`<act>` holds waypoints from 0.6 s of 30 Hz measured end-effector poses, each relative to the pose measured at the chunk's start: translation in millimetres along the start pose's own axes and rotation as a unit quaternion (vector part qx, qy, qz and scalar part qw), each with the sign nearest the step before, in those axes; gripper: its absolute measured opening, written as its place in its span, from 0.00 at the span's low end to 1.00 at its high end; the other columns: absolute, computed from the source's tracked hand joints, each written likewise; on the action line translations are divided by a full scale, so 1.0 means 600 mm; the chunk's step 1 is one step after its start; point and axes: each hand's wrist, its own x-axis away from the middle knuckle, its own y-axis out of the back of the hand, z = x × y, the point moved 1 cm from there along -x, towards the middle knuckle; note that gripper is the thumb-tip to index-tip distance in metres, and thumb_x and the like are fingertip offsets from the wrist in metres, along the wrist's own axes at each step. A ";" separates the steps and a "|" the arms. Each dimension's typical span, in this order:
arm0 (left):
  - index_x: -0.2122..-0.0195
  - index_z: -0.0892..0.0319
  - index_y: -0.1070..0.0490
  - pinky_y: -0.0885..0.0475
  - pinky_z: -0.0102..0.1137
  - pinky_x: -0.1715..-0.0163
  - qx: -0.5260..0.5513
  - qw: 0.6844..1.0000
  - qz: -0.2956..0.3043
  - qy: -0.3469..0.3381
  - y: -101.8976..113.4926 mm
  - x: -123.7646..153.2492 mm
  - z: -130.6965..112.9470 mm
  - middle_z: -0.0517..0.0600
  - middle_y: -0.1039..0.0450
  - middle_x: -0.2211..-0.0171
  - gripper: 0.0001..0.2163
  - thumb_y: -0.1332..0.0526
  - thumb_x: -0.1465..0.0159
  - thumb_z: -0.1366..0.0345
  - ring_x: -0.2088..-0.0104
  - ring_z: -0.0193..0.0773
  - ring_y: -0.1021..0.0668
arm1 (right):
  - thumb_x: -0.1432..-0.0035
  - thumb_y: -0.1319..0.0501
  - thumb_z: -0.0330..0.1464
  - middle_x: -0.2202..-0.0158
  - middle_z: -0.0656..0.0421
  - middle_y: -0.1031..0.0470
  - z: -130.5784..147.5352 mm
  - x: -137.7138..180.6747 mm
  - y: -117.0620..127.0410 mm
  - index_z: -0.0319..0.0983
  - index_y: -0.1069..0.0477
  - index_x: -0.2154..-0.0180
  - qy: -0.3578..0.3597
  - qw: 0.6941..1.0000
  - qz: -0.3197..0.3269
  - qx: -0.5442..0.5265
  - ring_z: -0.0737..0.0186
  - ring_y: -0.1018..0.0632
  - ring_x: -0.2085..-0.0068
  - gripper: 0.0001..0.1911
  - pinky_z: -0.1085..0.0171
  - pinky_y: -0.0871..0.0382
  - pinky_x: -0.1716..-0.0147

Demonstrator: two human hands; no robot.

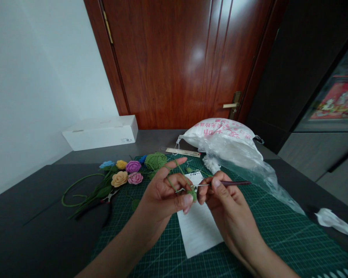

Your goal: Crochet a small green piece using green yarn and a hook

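Between finger and thumb, my left hand pinches a small green crochet piece. Green yarn runs over its raised index finger. My right hand grips a crochet hook by its dark handle, and the thin metal shaft points left, its tip at the top of the crochet piece. Some white shows beside the green stitches, too small to make out. Below both hands lies a sheet of lined paper. Behind the left hand sits a ball of green yarn.
A green cutting mat covers the table's middle. Left of it are crocheted flowers and dark-handled pliers. Farther back stand a white box, a ruler, a stuffed white bag and white fluff.
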 end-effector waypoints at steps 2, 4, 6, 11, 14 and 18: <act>0.39 0.57 0.36 0.31 0.27 0.78 -0.011 1.000 -0.007 0.004 0.000 0.001 0.002 0.46 0.25 0.69 0.34 0.27 0.45 0.75 0.74 0.34 0.25 | 0.36 0.35 0.40 0.73 0.62 0.24 -0.003 -0.001 0.002 0.41 0.30 0.71 -0.037 0.999 -0.011 -0.016 0.67 0.26 0.72 0.14 0.66 0.27 0.67; 0.38 0.57 0.37 0.32 0.27 0.78 -0.016 1.000 -0.011 0.008 0.001 0.002 0.004 0.46 0.25 0.70 0.34 0.27 0.45 0.74 0.74 0.34 0.25 | 0.39 0.32 0.42 0.74 0.62 0.25 -0.007 -0.003 0.004 0.41 0.30 0.71 -0.069 0.997 -0.024 -0.031 0.66 0.28 0.73 0.14 0.66 0.28 0.70; 0.37 0.57 0.38 0.32 0.27 0.78 -0.018 1.000 -0.007 0.011 0.001 0.002 0.005 0.46 0.25 0.70 0.36 0.26 0.45 0.74 0.75 0.33 0.25 | 0.41 0.30 0.42 0.75 0.62 0.26 -0.008 -0.004 0.004 0.40 0.29 0.71 -0.094 0.994 -0.029 -0.044 0.67 0.29 0.74 0.15 0.67 0.28 0.71; 0.32 0.57 0.48 0.33 0.27 0.78 -0.016 1.000 -0.006 0.010 -0.001 0.004 0.001 0.47 0.24 0.70 0.43 0.28 0.44 0.75 0.74 0.34 0.25 | 0.42 0.29 0.42 0.75 0.63 0.26 -0.008 -0.004 0.006 0.39 0.29 0.72 -0.117 0.991 -0.037 -0.053 0.70 0.29 0.75 0.15 0.70 0.30 0.72; 0.29 0.56 0.54 0.32 0.28 0.77 -0.018 1.000 -0.007 0.013 -0.003 0.005 -0.004 0.47 0.23 0.69 0.46 0.29 0.43 0.76 0.73 0.37 0.23 | 0.41 0.30 0.42 0.74 0.63 0.26 -0.009 -0.003 0.007 0.39 0.28 0.71 -0.120 0.991 -0.028 -0.046 0.69 0.30 0.75 0.15 0.69 0.29 0.71; 0.28 0.56 0.59 0.28 0.30 0.76 -0.012 1.000 0.009 0.019 0.000 -0.001 0.001 0.48 0.23 0.69 0.49 0.29 0.44 0.77 0.72 0.39 0.22 | 0.37 0.34 0.42 0.74 0.62 0.27 -0.009 -0.002 0.005 0.41 0.29 0.70 -0.091 0.995 -0.001 -0.031 0.66 0.27 0.73 0.14 0.64 0.27 0.69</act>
